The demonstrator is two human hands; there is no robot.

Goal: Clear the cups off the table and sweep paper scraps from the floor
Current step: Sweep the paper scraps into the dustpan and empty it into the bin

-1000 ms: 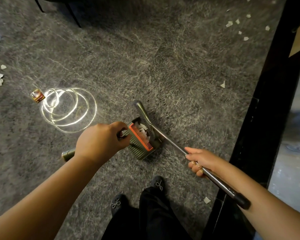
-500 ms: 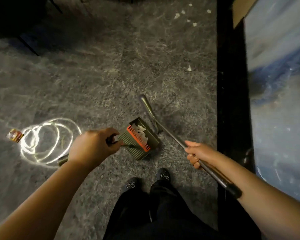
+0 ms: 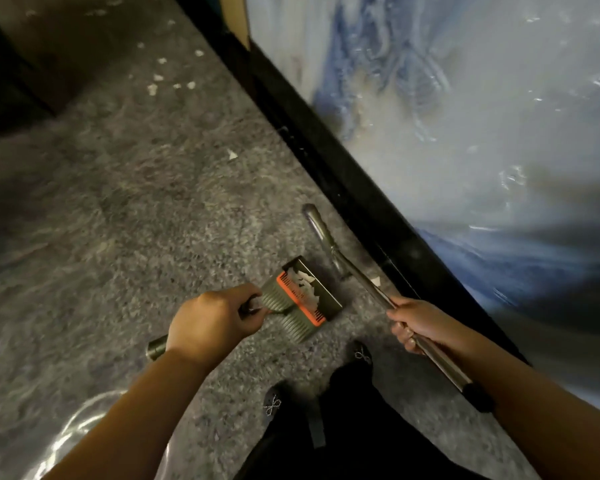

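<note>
- My left hand is curled round the handle of the dustpan, fingers wrapped tight, with the handle's end poking out behind my wrist.
- The dustpan sits low over the grey carpet, just ahead of my shoes; whether it touches the pile I cannot tell.
- White paper scraps lie inside the pan, just beyond its orange comb strip.
- My right hand grips the metal broom handle, which slants away from me to the broom's head, close to the dark table edge.
- My two hands are apart, each on its own tool, the pan between them.
- One loose scrap lies beside the broom handle near the table edge; another lies further out on the carpet.
- A scattered cluster of scraps lies well away at the far end.
- The marbled blue-and-white tabletop fills my right side.
</note>
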